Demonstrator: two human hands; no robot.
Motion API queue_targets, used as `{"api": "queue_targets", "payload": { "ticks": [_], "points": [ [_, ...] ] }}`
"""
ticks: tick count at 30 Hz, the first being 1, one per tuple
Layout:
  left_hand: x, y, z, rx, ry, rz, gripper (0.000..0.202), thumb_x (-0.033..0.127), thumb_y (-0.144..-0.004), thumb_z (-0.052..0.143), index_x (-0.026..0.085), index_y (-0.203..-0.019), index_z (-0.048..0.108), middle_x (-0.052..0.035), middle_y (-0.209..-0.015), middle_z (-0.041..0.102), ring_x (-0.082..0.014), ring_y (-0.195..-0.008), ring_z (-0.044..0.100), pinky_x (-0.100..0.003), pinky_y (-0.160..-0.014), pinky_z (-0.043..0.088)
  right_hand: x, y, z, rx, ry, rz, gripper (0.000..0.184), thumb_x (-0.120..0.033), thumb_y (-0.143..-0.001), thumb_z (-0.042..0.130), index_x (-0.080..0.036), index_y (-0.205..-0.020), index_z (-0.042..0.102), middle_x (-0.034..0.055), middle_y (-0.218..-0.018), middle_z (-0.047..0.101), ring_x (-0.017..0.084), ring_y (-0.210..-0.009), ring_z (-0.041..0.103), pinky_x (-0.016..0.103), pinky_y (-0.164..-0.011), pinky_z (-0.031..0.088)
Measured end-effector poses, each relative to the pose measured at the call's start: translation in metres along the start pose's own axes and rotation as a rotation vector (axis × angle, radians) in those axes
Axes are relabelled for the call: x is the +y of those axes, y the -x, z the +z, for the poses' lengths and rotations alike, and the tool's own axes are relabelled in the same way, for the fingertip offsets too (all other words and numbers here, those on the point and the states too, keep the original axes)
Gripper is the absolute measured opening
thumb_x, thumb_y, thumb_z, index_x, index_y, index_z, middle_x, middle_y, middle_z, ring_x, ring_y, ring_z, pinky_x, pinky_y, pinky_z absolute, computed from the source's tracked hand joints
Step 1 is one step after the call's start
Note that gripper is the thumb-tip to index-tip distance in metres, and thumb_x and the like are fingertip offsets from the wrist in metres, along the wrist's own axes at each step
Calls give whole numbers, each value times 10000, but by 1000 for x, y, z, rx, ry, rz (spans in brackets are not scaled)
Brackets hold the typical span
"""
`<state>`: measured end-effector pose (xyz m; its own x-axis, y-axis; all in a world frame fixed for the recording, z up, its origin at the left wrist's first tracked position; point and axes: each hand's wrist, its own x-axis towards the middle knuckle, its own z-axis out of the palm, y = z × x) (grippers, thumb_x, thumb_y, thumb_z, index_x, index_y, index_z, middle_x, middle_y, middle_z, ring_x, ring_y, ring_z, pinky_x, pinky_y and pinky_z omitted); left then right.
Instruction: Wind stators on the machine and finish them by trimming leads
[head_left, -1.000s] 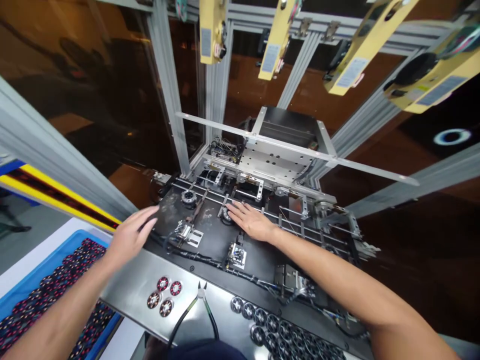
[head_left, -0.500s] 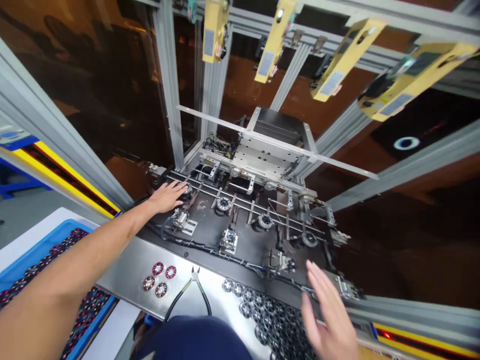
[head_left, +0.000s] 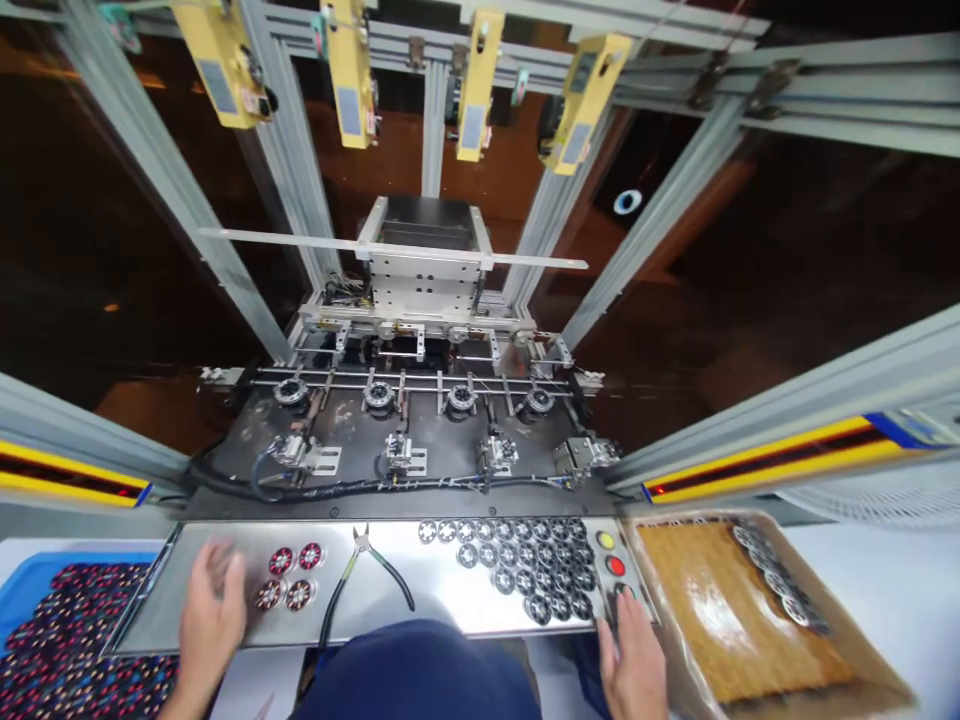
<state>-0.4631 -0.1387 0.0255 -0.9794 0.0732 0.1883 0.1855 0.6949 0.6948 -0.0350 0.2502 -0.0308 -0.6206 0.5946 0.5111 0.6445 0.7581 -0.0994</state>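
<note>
Since the frame half a second ago, the left hand (head_left: 214, 610) has left the leftmost holder (head_left: 291, 393) and come back over the near ledge (head_left: 442, 590); the right hand (head_left: 632, 650) has dropped to the button panel (head_left: 602, 578). The view has swung right, bringing the carton (head_left: 885, 690) into sight.

Left hand: blurred, fingers loosely curled and parted, nothing seen in the grasp. It is at the ledge's left end, just beside four wound cores (head_left: 280, 560), apart from them.

Right hand: fingers extended, thumb apart, no object seen held. Fingertips lie at the lowest button, largely covered, below the red button (head_left: 616, 566) and yellow button (head_left: 605, 540). Whether it is being pressed cannot be told.

Progress, as judged: all four holders stand in a row at the rear, each with a round part on top, both hands clear of them. Placing there appears complete for this round. Whether the machine has started cannot be told. The four wound cores remain on the ledge, with cutters (head_left: 362, 543) to their right. Further right, black rings (head_left: 525, 555) lie in rows; many more wound cores fill the blue tray (head_left: 30, 590).
</note>
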Motion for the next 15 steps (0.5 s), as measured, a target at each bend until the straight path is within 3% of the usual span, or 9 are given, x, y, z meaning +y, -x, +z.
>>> {"api": "queue_targets", "payload": {
  "ticks": [2, 5, 15],
  "points": [
    [-19, 19, 9, -37, 13, -42, 722, 571, -891, 386, 104, -1441, 352, -206, -1230, 643, -324, -1077, 662, -513, -959, 516, -4, 0, 0, -8, 9, 24, 577, -488, -989, 334, -109, -1420, 398, 245, -1277, 575, 388, -1177, 566, 549, -915, 504],
    [-30, 26, 16, -86, 10, -60, 754, 560, -873, 403, 69, -1443, 343, -228, -1244, 633, -350, -1145, 624, -536, -1022, 458, -6, -3, -2, -17, 20, 61, 538, -479, -984, 368, -122, -1381, 433, 238, -1261, 583, 375, -1160, 575, 534, -905, 512],
    [-20, 19, 15, -150, -148, -78, 684, 524, -849, 467, 69, -1359, 482, -247, -1294, 598, -428, -1265, 522, -580, -1055, 393, -5, -6, -2, 28, -2, 151, 499, -385, -951, 458, -119, -1371, 425, 224, -1239, 587, 379, -1176, 559, 560, -920, 508]
  ]
}}
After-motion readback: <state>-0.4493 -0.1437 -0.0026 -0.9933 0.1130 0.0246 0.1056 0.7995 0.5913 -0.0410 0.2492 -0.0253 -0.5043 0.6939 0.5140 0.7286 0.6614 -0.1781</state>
